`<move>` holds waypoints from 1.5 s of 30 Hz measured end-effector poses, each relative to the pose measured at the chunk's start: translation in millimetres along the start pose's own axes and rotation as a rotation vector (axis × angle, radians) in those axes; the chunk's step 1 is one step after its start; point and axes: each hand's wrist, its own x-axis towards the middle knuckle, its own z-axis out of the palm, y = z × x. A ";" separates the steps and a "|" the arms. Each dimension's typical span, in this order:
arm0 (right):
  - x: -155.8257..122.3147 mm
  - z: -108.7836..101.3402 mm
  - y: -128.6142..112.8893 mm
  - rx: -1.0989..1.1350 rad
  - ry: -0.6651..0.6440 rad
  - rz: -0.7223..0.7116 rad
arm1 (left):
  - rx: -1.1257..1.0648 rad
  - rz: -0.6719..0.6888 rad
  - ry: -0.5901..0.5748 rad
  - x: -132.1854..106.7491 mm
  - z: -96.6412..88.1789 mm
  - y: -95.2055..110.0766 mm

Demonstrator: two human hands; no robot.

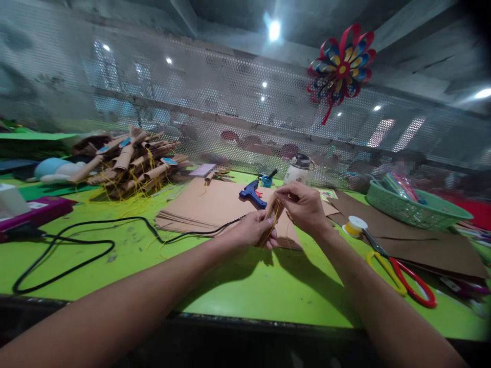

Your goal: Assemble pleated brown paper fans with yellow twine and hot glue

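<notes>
Both my hands meet over the green table [245, 286], holding a folded brown paper piece [270, 217] with thin yellow string on it. My left hand [251, 230] grips its lower end, fingers wrapped round it. My right hand [303, 204] pinches its upper end, fingers closed. Just behind lies a stack of brown paper sheets [203, 204] and a blue glue gun [251, 193] resting on them.
A black cable [88, 240] loops across the left of the table. A pile of finished brown paper rolls [134, 158] sits far left. Right side: red-and-yellow scissors [402, 271], a yellow string spool [355, 225], a green basket [414, 204], a white bottle [299, 171]. A paper pinwheel [341, 66] hangs on the mesh.
</notes>
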 end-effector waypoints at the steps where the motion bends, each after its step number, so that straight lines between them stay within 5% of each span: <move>1: 0.1 -0.6 -0.5 -0.012 0.001 -0.001 | -0.013 -0.002 -0.008 -1.2 -0.4 -0.1; 13: -2.9 -3.3 8.6 -0.005 -0.007 0.116 | 0.032 -0.016 -0.015 -2.5 -2.9 -1.9; 24: -6.3 -6.7 22.3 0.454 -0.020 0.606 | 0.101 -0.008 -0.005 -7.6 2.4 7.6; 45: -12.4 -7.9 35.6 0.467 -0.047 0.679 | 0.088 -0.006 0.038 -8.9 3.8 6.2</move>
